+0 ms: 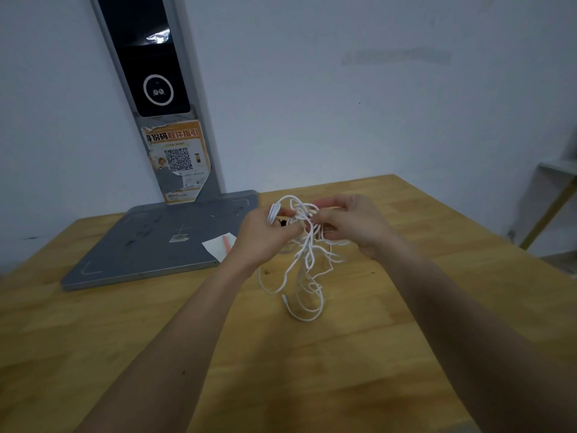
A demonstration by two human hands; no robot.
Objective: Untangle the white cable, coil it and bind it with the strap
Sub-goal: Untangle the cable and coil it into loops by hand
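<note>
A tangled white cable (307, 264) hangs in loose loops between both hands above the wooden table (125, 339), its lowest loops reaching down to the tabletop. My left hand (265, 235) grips a bunch of strands at the left of the tangle. My right hand (352, 225) pinches strands at the top right of the tangle. A small black piece (283, 222) shows between the hands; whether it is the strap I cannot tell.
A grey metal base plate (150, 245) with an upright scanner post (156, 89) stands at the back left of the table. A white paper slip with an orange mark (222, 243) lies by the plate's corner. The table's right edge runs close to my right arm.
</note>
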